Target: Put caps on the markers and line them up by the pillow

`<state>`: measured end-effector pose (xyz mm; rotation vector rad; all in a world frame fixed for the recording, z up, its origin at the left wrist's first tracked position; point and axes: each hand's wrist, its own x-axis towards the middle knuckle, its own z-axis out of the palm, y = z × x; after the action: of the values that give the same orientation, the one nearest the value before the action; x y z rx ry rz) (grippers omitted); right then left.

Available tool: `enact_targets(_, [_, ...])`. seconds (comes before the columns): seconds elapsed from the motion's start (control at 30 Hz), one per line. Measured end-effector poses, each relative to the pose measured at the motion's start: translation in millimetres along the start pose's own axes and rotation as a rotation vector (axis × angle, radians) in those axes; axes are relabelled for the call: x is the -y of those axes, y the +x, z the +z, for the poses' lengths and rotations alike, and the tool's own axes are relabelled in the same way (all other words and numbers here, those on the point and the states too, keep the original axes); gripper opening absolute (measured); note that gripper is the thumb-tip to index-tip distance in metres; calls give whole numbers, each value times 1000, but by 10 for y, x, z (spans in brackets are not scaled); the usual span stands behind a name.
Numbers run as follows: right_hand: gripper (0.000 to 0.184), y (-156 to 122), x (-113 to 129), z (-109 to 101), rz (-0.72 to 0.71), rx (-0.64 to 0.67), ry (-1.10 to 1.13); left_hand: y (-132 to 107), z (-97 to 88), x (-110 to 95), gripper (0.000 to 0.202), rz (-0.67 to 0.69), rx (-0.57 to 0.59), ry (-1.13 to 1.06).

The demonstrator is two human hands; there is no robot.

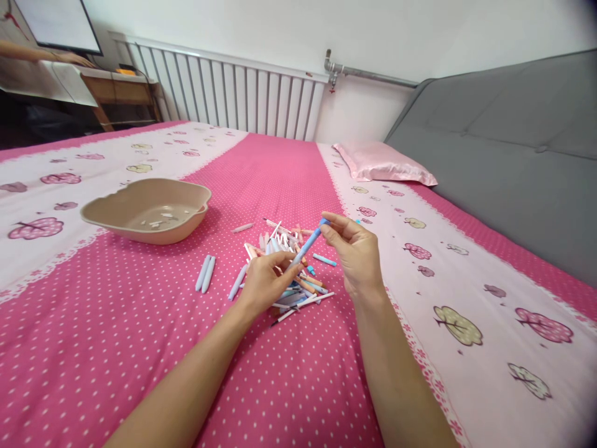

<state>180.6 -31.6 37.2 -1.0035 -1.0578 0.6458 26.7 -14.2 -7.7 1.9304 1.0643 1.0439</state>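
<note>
A blue pen (308,244) is held slanted between both hands above a pile of pens and pen parts (291,274) on the pink bedspread. My left hand (265,283) is closed around its lower end. My right hand (355,254) pinches its upper tip with thumb and fingers. Two pale blue pen barrels (206,272) lie side by side left of the pile, and another (237,282) lies closer to my left hand.
A beige heart-shaped bowl (147,210) with a few small bits inside sits at the left. A pink pillow (380,163) lies by the grey headboard (508,149). A white radiator (224,93) lines the far wall. Another person's arm (41,55) reaches over a desk at the far left.
</note>
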Motion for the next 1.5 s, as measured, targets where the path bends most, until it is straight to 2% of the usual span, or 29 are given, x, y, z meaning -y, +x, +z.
enact_targets(0.3, [31,-33,45,7,22,134,-162,9,-2,18,26,24,-25,-65])
enact_targets(0.53, [51,-57,72,33,40,190,-137,21,4,17,25,1,-81,-186])
enact_targets(0.67, [41,-64,77,42,123,204,-215,22,-7,-10,25,-64,-119,-315])
enact_targets(0.73, [33,-84,60,45,192,283,-288,25,-15,-24,29,-127,-178,-412])
enact_targets(0.87, [25,-164,-35,93,349,553,-424,31,-35,-39,36,-221,-316,-548])
enact_targets(0.93, [22,-210,-92,147,361,603,-476,33,-42,-43,37,-233,-366,-561])
enact_targets(1.1, [12,-275,-175,294,316,574,-512,38,-48,-55,37,-215,-439,-563])
enact_targets(1.27, [9,-292,-239,345,283,507,-474,39,-59,-71,39,-229,-419,-594])
enact_targets(1.5, [17,-278,-258,349,275,462,-385,35,-59,-70,41,-224,-387,-594])
